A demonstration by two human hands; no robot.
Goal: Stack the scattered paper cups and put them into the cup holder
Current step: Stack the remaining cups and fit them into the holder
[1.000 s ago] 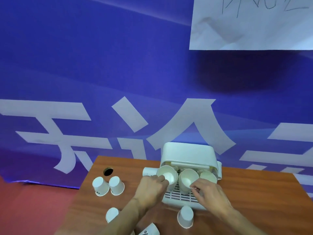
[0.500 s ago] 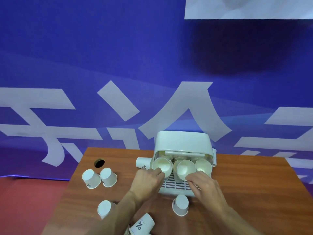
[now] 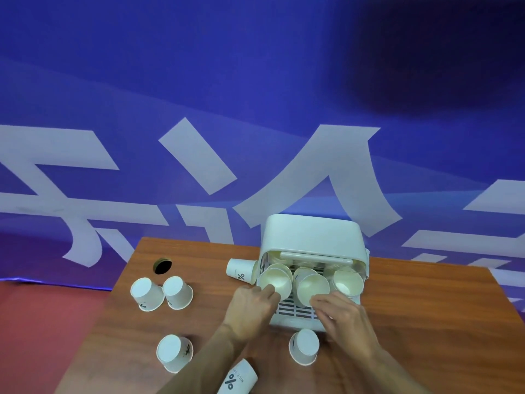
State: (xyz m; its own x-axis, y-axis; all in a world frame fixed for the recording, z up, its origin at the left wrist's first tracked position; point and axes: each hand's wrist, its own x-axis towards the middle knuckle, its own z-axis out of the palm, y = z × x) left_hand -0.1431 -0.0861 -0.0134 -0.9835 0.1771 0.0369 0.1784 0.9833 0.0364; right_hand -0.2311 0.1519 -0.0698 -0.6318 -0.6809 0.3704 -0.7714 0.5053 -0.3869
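Note:
A white cup holder [image 3: 309,237] stands at the back of the wooden table, its open front showing three stacks of paper cups. My left hand [image 3: 251,304] pinches the rim of the left stack [image 3: 277,280]. My right hand [image 3: 345,319] touches the lower rim of the middle stack [image 3: 312,287] with its fingertips. The right stack [image 3: 348,281] is untouched. Loose white cups lie around: two upside down [image 3: 147,294] [image 3: 177,292] at the left, one [image 3: 173,352] nearer me, one [image 3: 304,346] in front of the holder, one on its side [image 3: 241,270] beside the holder, one [image 3: 237,378] under my left forearm.
A round cable hole [image 3: 162,265] is cut in the table's [image 3: 426,322] back left corner. A blue banner with large white characters [image 3: 199,137] hangs close behind the table. Red floor [image 3: 42,322] shows at the left.
The view has tilted down, so the table and cups sit lower and larger. Both hands stay at the holder's front, on the left and middle stacks.

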